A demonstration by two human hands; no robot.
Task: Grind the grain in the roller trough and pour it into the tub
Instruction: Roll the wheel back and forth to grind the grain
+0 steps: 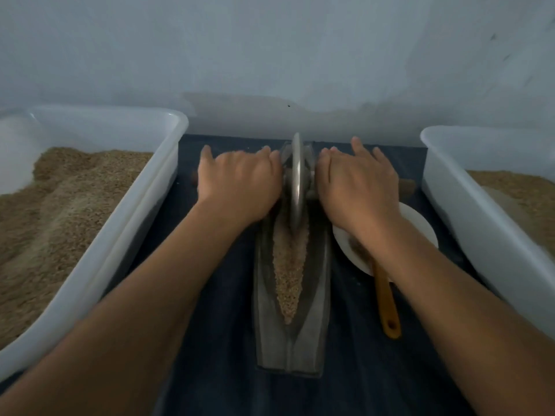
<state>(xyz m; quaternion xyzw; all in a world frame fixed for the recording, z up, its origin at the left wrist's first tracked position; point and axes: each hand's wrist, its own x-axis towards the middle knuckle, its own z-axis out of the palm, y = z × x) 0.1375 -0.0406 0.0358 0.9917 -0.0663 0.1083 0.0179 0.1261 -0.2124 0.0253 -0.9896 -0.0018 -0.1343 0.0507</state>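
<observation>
Grey metal boat-shaped roller trough (289, 334) lies on the dark blue table (216, 370), tan grain (289, 274) still coarse along its channel. The steel disc roller (297, 181) stands at the far end. Left hand (243, 181) and right hand (357, 184) press flat on its axle, fingers apparently straight; motion blur. Grinding is midway; pouring into a white plastic tub (99, 265) remains.

Two tubs (99, 181) (480, 211), one trough (264, 310), one wheel (297, 181), one plate (420, 223), one spoon (387, 298).
</observation>
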